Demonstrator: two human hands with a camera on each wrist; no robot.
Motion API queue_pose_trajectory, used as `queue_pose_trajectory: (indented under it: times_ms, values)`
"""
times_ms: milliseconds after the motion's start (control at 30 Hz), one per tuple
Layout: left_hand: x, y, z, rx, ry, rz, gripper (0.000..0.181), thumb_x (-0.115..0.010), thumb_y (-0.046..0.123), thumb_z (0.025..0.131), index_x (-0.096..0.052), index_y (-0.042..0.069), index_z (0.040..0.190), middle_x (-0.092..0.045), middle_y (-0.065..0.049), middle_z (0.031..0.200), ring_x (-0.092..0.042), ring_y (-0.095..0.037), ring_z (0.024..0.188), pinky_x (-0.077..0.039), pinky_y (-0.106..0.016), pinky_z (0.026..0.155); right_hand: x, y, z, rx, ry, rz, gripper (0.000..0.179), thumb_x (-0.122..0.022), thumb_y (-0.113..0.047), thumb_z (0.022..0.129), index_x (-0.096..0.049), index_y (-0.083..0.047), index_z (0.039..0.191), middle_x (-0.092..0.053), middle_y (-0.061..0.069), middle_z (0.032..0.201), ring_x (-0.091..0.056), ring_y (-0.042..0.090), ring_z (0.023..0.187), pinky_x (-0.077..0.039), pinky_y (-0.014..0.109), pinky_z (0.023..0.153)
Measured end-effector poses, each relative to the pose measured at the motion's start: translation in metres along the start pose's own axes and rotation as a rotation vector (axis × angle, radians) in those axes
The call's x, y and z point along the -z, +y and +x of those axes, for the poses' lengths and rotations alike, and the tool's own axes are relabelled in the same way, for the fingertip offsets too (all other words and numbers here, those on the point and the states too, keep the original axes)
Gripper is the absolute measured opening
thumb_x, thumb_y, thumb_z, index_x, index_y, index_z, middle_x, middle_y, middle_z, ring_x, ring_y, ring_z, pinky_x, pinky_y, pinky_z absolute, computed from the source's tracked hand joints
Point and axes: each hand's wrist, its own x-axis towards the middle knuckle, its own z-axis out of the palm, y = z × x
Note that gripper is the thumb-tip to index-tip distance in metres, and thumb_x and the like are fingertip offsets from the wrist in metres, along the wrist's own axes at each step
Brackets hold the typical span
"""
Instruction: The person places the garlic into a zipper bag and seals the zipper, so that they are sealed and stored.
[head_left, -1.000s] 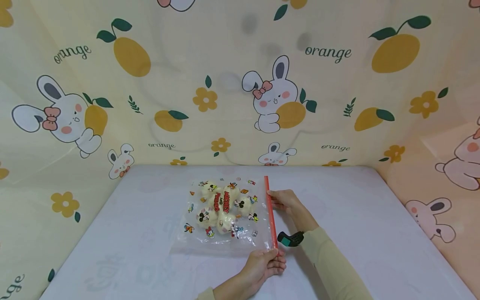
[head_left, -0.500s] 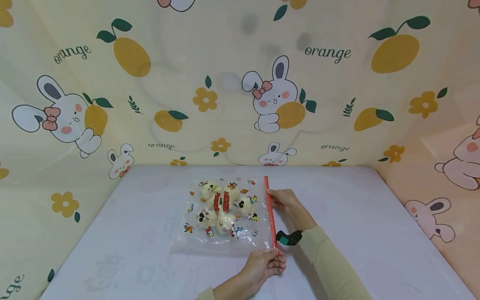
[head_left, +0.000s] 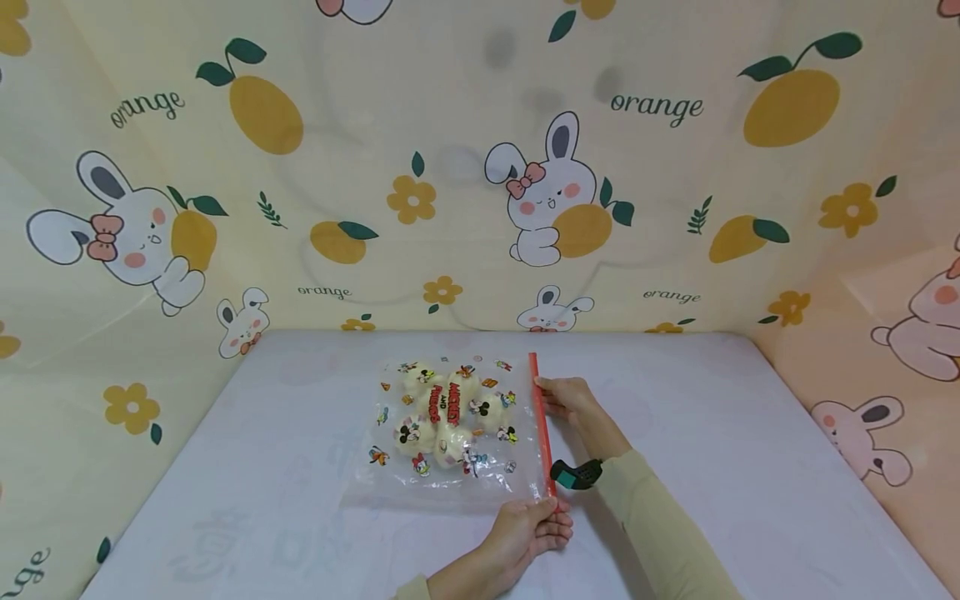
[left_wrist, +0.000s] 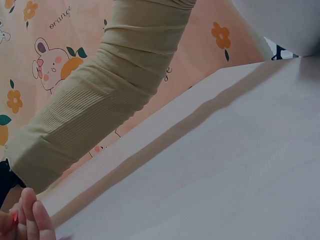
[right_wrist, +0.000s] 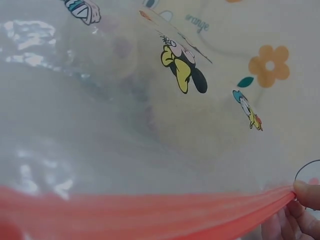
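Observation:
A clear plastic zip bag [head_left: 375,487] printed with cartoon characters and "Mickey and Friends" lies flat on the white table. Several rounded cream-coloured pieces show through it, bunched in the middle. Along the bag's right side runs its red zip strip [head_left: 542,425]. My left hand [head_left: 517,537] pinches the near end of this strip between thumb and fingers. Farther up, close to the far end, my right hand [head_left: 573,400] pinches the same strip. In the right wrist view the strip [right_wrist: 150,215] stretches across the bottom to the pinching right fingers [right_wrist: 305,195].
The white table [head_left: 247,467] reaches out around the bag on all sides. A cream cloth with rabbits and oranges [head_left: 450,100] hangs behind it and along both sides. A black wrist device [head_left: 576,474] sits on my right wrist, close to the red strip.
My right wrist and forearm have shifted slightly to the left. Both hands keep their places on the strip, and the bag lies as before.

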Motion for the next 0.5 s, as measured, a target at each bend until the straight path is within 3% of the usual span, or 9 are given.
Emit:
queue_pose_trajectory:
  times_ms: [500]
  values:
    - [-0.0012,0.0006,-0.0021,0.004,-0.002,-0.006,0.029,-0.048,0.016,0.1,-0.062,-0.007,0.109,-0.064,0.003,0.077,-0.062,-0.006,0.071,-0.056,-0.02,0.071,-0.0036,-0.0018,0.0024,0.008,0.039,0.025,0.036,-0.066,-0.022,0.091,-0.06,0.003,0.116,-0.06,-0.004,0.068,-0.057,0.005,0.058,-0.051,0.015,0.055]
